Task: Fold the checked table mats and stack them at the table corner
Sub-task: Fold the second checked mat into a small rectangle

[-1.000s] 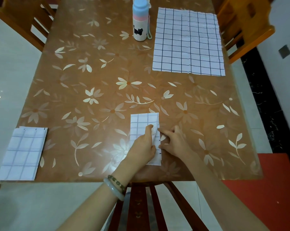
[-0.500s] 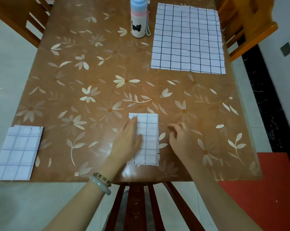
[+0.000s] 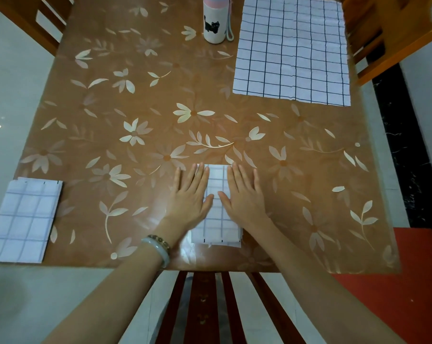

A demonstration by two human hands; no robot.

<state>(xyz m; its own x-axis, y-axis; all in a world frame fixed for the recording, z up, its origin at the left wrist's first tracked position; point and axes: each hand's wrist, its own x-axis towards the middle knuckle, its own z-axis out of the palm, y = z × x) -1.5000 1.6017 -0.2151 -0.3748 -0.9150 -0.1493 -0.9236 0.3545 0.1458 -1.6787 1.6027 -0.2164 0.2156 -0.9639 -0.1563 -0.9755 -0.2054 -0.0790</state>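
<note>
Both hands lie flat, fingers spread and gripping nothing, on a folded mat (image 3: 216,207) at the near edge of the table (image 3: 160,95): the left hand (image 3: 189,197) on its left side, the right hand (image 3: 244,197) on its right. Another folded mat (image 3: 24,219) sits at the near left corner, and an unfolded mat (image 3: 292,50) lies far right beside a bottle (image 3: 214,23).

I see the floral table (image 3: 160,95) carrying a bottle (image 3: 214,26), an unfolded mat (image 3: 293,50), and two folded mats (image 3: 24,219) (image 3: 216,219).
</note>
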